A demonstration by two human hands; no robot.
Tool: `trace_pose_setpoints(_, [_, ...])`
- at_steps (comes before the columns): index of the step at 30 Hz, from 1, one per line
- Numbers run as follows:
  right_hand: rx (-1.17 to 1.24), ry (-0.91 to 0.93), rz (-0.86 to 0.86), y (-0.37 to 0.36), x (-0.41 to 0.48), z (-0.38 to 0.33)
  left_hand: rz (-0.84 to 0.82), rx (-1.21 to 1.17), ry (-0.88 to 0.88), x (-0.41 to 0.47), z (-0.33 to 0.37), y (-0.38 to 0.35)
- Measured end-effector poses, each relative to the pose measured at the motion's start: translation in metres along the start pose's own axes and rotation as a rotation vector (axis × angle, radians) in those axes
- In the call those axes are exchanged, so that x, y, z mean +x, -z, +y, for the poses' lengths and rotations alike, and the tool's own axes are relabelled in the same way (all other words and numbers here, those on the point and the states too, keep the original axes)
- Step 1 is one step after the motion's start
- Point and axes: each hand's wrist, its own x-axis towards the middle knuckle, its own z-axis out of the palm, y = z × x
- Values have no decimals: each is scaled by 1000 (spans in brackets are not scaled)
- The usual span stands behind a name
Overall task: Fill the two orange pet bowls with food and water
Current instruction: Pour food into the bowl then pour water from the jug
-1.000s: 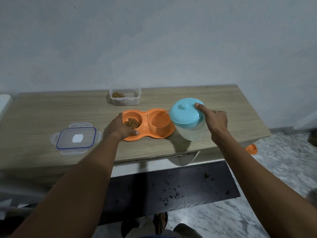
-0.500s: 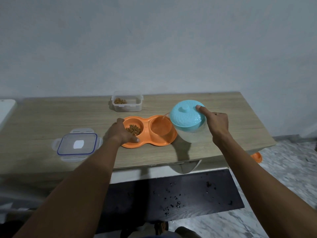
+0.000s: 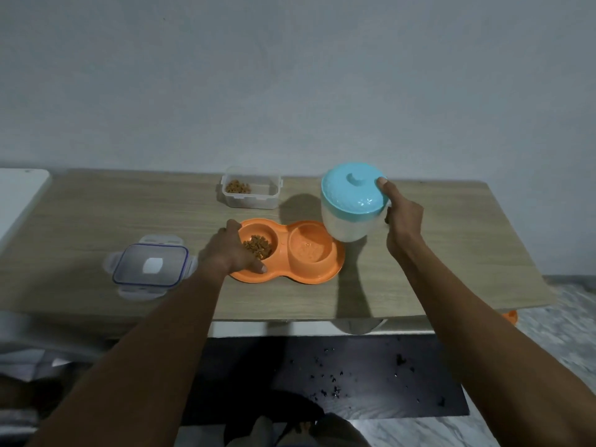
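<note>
The orange double pet bowl lies mid-table. Its left well holds brown kibble; its right well looks wet. My left hand grips the bowl's left rim, thumb on the near edge. My right hand holds the handle of a white jug with a light blue lid, thumb pressed on the lid. The jug is lifted upright just above the right well's far right edge.
A clear food container with some kibble stands behind the bowl. Its blue-rimmed lid lies to the left on the wooden table. A dark mat with scattered crumbs lies on the floor below.
My right hand has tipped the jug back from its pouring tilt to upright and raised it away from the right well. The left hand has stayed on the bowl's rim.
</note>
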Motion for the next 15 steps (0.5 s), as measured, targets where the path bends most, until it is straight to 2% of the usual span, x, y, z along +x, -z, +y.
trace_pose_setpoints(9, [9,-49,-51,-66,57,6,-37,-52,16,10,-1,-3])
trace_pose_setpoints(15, [-71,-110,-124,-86,84,8,-20,-99,-14,9,-3,-6])
